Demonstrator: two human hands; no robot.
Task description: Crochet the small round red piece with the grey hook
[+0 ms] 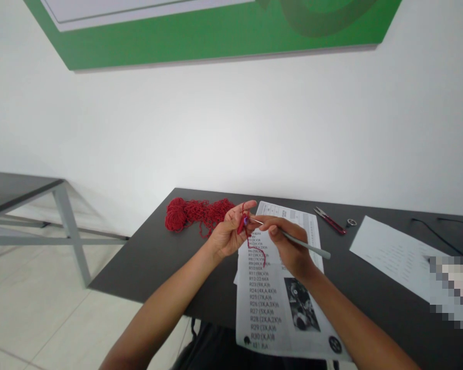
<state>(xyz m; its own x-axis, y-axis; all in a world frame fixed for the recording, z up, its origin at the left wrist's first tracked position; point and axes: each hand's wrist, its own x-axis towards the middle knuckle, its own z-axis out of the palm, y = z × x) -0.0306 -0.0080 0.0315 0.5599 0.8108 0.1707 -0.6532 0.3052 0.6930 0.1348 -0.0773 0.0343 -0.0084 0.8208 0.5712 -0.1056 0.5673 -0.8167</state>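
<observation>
Clock centre: the small red crochet piece (241, 224), held above the dark table (146, 259); 12 points to the wall. The left hand (227, 235) pinches the piece, fingers closed narrow, with a red strand over one finger. A small purple bit (246, 221) shows on the piece. The right hand (292, 247) grips the grey-handled hook (319, 251) like a pen; its metal end meets the work, its handle end points to 4. A loose yarn tail (264, 257) hangs towards 5. At 9: red yarn ball (175, 214) with tangled yarn (210, 211) just beside it. At 5 to 6: printed sheet (264, 308), rows of text and a dark photo, lying partly under the hands. At 3: red-handled snips (331, 222), then a small ring (351, 222). At 3 to 4: second sheet (393, 252), print too small to read.
</observation>
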